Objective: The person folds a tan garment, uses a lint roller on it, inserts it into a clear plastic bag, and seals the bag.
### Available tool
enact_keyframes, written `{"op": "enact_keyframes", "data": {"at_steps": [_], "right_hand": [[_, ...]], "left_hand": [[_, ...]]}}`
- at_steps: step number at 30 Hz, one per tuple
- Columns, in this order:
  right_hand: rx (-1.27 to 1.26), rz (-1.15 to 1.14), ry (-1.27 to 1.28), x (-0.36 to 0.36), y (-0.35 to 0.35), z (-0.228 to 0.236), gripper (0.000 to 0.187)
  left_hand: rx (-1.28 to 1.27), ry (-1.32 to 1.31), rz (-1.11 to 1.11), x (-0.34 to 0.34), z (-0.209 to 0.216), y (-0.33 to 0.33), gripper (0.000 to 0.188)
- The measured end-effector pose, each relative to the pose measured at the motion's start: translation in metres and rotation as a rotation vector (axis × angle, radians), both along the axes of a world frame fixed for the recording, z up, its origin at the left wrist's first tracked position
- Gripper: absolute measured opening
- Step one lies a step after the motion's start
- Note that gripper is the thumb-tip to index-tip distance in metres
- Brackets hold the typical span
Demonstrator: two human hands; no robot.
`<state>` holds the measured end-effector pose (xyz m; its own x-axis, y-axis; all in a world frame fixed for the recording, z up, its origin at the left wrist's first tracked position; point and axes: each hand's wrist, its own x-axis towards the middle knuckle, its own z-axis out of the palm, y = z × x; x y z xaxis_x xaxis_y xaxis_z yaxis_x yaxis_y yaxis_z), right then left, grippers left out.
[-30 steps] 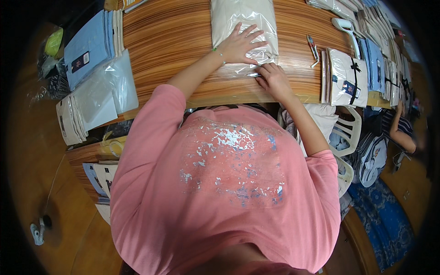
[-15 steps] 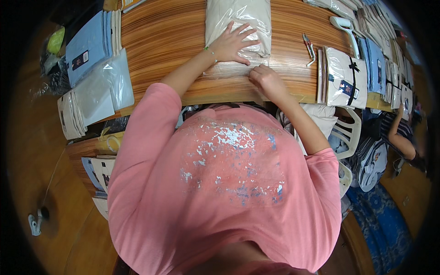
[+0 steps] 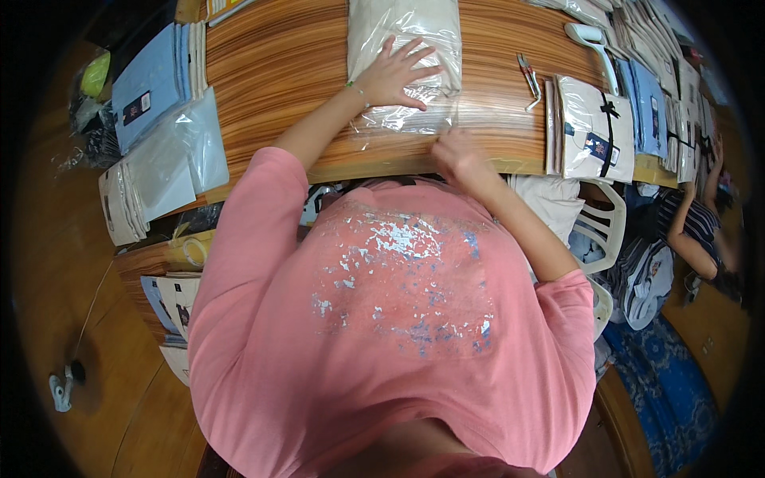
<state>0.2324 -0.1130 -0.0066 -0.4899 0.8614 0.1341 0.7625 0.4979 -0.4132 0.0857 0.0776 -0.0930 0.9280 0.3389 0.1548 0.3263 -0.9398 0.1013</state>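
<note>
A clear plastic bag (image 3: 405, 20) with folded cream cloth inside lies flat on the wood-grain table (image 3: 279, 72) in front of me. Across its near part my left hand (image 3: 394, 77) is pressed down, open, with the fingers spread. The bag's see-through near end (image 3: 398, 121) reaches toward the table's front edge, past the cloth. By the near right corner of that end is my right hand (image 3: 464, 159), its fingers curled closed and slightly blurred. Whatever those fingers pinch is too small and smeared to make out.
Red-handled pliers (image 3: 527, 76) and a white handheld tool (image 3: 591, 44) lie to the right. Beside them stand packed cream cloths tied with black ribbon (image 3: 588, 127). Blue folded packs (image 3: 147, 88) and empty clear bags (image 3: 171, 151) are at left. Another person's arm (image 3: 685, 231) shows far right.
My right hand has pulled slightly back toward me, away from the bag's end. The left hand stays flat on the bag. The other person's arms at far right have shifted.
</note>
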Motion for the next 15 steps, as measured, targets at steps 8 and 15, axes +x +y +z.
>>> {"op": "enact_keyframes", "data": {"at_steps": [8, 15], "right_hand": [[-0.101, -0.142, -0.42, 0.021, 0.03, -0.019, 0.018], [-0.012, -0.082, -0.394, 0.016, 0.027, -0.006, 0.012]], "left_hand": [[-0.006, -0.028, -0.023, 0.0, -0.006, -0.001, 0.083], [-0.006, -0.035, -0.017, -0.002, -0.008, -0.002, 0.083]]}}
